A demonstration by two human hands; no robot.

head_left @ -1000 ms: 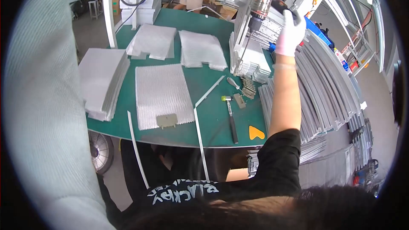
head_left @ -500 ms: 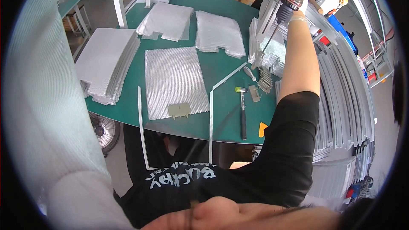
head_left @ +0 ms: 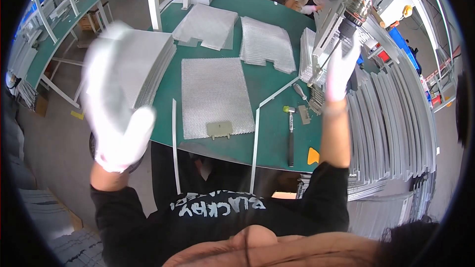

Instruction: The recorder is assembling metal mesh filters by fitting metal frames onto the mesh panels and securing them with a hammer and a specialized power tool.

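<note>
My left hand (head_left: 116, 113), in a white glove, is raised over the left side of the green table, blurred by motion. Its thumb stands apart from the fingers and it holds nothing. Beneath it lies a stack of white honeycomb panels (head_left: 131, 62). My right hand (head_left: 340, 71), also gloved, is beside the hanging electric screwdriver (head_left: 365, 0); its fingers look stretched out, and no grip on the tool shows. In front of me a silvery honeycomb sheet (head_left: 215, 94) lies flat, with a small beige plate (head_left: 219, 129) at its near edge. Thin metal strips (head_left: 255, 143) flank it.
A hammer (head_left: 291, 138), a screwdriver (head_left: 299, 90) and a yellow scraper (head_left: 313, 155) lie at the right. Notched sheets (head_left: 267, 44) sit farther back. Many curved metal strips (head_left: 396, 118) stand at far right. Another person's gloved hand (head_left: 310, 9) shows at the back.
My left arm, earlier filling the left side with a pale sheet-like blur, has drawn back, and the gloved hand now shows. My right hand has come lower, out from behind the electric screwdriver.
</note>
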